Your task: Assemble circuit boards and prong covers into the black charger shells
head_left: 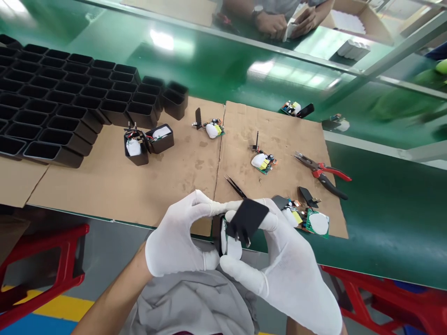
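Both my hands wear white gloves and meet near the table's front edge. My left hand [178, 242] and my right hand [286, 270] pinch one small charger assembly [232, 237], a white part with a green board edge, and a flat black plug cover [248, 217] with metal prongs lies over it. Fingers of both hands are closed round this piece. Black tweezers [234, 187] lie on the cardboard just beyond my fingers.
Cardboard sheets [104, 181] cover a green conveyor table [384, 209]. Rows of empty black housings [52, 107] stand at the left, two partly filled ones [148, 142] beside them. Loose circuit boards [263, 162] and red-handled pliers [323, 173] lie to the right. Another person's hands [286, 21] work opposite.
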Motion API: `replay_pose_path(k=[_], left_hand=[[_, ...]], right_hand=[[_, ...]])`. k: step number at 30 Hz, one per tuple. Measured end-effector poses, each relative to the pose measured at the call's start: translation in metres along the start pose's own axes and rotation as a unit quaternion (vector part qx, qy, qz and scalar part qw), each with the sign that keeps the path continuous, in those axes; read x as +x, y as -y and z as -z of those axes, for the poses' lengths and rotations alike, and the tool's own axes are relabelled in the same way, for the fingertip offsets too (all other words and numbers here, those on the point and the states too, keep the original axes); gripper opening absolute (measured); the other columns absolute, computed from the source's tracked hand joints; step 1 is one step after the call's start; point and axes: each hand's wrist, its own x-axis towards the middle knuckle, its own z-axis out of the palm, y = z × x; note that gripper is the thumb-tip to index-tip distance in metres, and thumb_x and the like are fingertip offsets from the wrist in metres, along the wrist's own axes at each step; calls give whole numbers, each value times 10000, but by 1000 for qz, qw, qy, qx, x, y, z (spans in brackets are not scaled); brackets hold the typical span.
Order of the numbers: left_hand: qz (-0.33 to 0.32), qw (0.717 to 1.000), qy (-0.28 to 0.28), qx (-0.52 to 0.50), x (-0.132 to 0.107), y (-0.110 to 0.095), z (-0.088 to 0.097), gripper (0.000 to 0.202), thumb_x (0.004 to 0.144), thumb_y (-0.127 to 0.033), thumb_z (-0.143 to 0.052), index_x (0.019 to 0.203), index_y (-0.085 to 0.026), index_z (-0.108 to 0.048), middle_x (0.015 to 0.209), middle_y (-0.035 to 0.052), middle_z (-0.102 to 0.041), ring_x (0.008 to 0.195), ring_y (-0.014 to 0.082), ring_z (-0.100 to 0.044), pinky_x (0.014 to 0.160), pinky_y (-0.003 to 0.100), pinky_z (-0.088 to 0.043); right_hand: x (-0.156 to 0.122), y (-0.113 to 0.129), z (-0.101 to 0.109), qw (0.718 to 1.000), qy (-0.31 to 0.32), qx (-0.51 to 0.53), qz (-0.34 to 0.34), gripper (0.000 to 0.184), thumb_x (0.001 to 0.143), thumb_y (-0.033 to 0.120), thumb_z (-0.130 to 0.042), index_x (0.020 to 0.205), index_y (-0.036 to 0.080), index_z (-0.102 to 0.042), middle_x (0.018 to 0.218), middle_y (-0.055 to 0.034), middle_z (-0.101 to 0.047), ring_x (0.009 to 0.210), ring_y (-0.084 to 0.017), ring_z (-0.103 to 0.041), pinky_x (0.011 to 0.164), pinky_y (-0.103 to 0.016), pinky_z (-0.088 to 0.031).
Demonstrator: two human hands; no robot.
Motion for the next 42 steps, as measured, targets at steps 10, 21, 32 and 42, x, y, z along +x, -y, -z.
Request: replay_pose_path(k=[10,21,32,42], left_hand=[[0,1000,-7,-20,-4,8,8,545,627,-160,-802,1156,-238,-697,965,25,-659,855,200,-674,778,353,-591],[-27,999,-11,40,-7,4,17,482,643,-225,-823,1105,-199,-688,906,-9,-629,775,141,-624,718,290,-533],[-62,991,1,118,-8,-17,30,571,606,-202,-837,1157,-222,-690,910,-6,-634,760,146,-642,674,282,-530],[-49,994,-9,95,-5,-7,19,519,625,-243,-883,1117,-229,-720,867,-16,-608,732,136,-607,663,278,-515]], right_hand=[[11,-1,-6,1000,20,11,4,353,810,314,-922,1083,310,-699,995,1,-671,974,-231,-629,876,-367,-541],[15,5,-6,996,31,-53,70,570,800,381,-939,1282,339,-638,927,29,-733,953,-213,-691,863,-324,-576],[-4,-14,-11,995,-4,39,94,672,772,470,-941,1363,348,-646,1259,-75,-730,1322,-351,-640,1101,-510,-546],[9,5,-11,996,-14,9,83,370,828,358,-897,1131,311,-689,1001,-26,-716,1021,-270,-680,832,-388,-571]])
